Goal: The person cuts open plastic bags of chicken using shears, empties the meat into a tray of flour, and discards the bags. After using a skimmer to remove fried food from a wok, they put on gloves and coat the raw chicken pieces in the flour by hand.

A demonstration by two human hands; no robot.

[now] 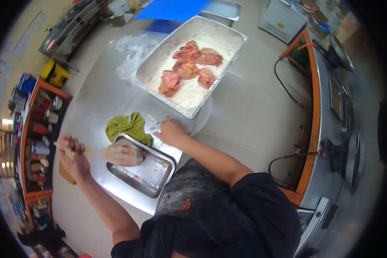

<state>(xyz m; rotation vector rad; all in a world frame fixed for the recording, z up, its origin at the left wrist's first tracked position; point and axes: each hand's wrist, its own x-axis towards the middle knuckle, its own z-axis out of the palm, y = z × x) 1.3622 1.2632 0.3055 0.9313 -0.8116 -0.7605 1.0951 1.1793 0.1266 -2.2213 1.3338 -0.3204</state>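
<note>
Gripping the clear bag (127, 155) by its drawn-out end, right at the small tray (146, 176)

And here, clamped on the pale end of the clear bag with the left hand (73, 154), with fingers curled in tight! Too blurred along that stretch to make out every fold. Slung across the left part of the small tray, partly over the rim, with pinkish contents bunched at the tray end. Over to the right hand (173, 132): poised by the edge of the bench (92, 99), well apart from the bag and near the green cloth (129, 127); cannot tell whether closed on anything or loose.

So, for a clean job: pinch the end firmly, leaving no slack to slip through wet fingers. Let the rim take some of the weight, and favour a gentle lift over a sideways tug, likely to drag the tray along. Better yet, steady the tray or cradle the heavy part with the right hand. Catch any drips over the metal, not the cloth.

Farther up the bench, sitting in the big pan (159, 64) on plenty of flour (189, 96): several pieces of raw meat (187, 69), beside a crumpled plastic sheet (131, 56)
</note>
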